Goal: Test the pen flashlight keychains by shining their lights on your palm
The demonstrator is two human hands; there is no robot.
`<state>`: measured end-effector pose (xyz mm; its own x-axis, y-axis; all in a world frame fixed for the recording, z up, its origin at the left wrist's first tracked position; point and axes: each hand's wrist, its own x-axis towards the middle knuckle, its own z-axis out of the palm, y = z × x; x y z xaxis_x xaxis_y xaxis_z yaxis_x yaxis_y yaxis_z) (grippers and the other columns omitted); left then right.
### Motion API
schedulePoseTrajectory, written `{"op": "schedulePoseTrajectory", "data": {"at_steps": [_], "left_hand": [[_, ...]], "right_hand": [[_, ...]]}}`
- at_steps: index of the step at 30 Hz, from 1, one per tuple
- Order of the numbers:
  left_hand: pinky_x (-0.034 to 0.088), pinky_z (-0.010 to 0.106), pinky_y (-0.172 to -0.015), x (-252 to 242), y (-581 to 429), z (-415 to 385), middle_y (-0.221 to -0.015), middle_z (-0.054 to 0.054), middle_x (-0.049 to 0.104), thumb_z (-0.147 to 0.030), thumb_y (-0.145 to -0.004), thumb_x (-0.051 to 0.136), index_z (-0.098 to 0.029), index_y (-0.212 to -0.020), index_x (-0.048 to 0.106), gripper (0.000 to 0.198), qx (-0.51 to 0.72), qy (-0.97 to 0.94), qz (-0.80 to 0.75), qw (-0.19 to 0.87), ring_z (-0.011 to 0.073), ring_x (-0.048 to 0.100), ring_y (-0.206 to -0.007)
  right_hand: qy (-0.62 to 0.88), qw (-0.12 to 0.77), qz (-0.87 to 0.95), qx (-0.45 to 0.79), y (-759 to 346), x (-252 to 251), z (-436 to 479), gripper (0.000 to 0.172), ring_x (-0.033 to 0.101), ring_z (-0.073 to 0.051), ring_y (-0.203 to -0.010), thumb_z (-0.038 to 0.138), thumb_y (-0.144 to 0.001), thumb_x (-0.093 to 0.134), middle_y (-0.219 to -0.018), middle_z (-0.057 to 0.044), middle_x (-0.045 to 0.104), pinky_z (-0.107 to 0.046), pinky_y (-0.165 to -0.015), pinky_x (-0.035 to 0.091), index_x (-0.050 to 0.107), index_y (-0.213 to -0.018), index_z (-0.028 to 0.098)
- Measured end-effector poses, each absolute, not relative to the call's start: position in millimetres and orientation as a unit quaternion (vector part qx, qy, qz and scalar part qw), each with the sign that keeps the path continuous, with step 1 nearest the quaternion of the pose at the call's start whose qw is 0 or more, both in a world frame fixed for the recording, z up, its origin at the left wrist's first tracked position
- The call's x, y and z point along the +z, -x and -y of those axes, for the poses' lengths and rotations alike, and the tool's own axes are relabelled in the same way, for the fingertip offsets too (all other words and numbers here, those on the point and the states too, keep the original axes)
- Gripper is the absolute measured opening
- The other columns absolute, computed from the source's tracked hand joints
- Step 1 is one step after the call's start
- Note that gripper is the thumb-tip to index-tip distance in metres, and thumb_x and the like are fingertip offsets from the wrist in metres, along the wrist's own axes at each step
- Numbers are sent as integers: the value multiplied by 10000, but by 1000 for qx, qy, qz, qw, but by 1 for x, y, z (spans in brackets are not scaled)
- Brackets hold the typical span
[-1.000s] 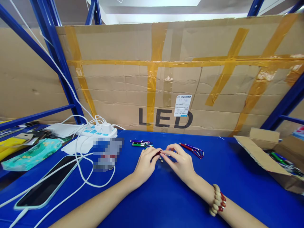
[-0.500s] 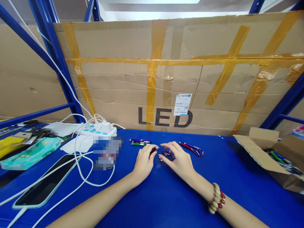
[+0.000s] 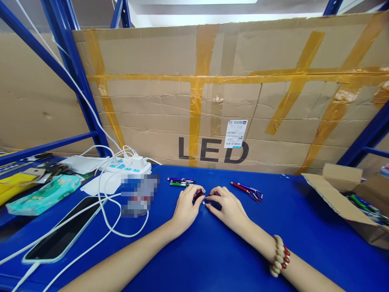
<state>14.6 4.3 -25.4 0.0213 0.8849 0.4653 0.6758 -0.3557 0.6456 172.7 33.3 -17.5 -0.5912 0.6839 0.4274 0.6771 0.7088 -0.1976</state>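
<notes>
My left hand is closed around a slim dark red metal tube, most of it hidden by the fingers. Facing it, my right hand has its thumb and forefinger drawn together on a small silver piece, too small to name. The fingertips of both hands almost meet above the blue tabletop. Just behind my left hand lie a purple pen-like tube and a green one. Beyond my right hand rest a red tube and a purple one, with carabiner clips at their ends.
An open cardboard box of similar tubes stands at right. On the left are a phone, white cables, a power strip and a teal patterned pouch. A large taped carton walls off the back.
My right hand has moved left toward my left hand, its thumb and forefinger closing. The red carabiner clip seen by its fingers is now hidden. The view has shifted slightly.
</notes>
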Motion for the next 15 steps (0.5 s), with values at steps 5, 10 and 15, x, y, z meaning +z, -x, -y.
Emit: {"op": "schedulePoseTrajectory", "data": {"at_steps": [5,10,15], "left_hand": [[383,303,-784,-26,-14,-4,-939,-4,607,-163,-816,491,-225,-908,532,119,426,-706,-552,123,166,550,-873],[390,305,-790,-25,-15,-4,-927,-1,608,-172,-814,489,-225,-906,537,116,425,-706,-553,124,168,551,-870],[399,298,-792,-26,-14,-5,-916,1,606,-160,-807,486,-225,-894,543,122,430,-704,-551,127,166,552,-872]], "right_hand": [[367,228,902,10,-172,-18,-32,149,513,-207,-897,255,-826,541,-988,-49,581,-353,-729,429,680,-881,255],[339,225,913,11,-170,-17,-29,185,497,-211,-940,261,-844,518,-1051,-63,566,-361,-765,408,642,-978,235],[327,228,917,12,-169,-19,-30,167,498,-208,-938,248,-851,512,-1036,-54,575,-357,-773,389,671,-902,258]]}}
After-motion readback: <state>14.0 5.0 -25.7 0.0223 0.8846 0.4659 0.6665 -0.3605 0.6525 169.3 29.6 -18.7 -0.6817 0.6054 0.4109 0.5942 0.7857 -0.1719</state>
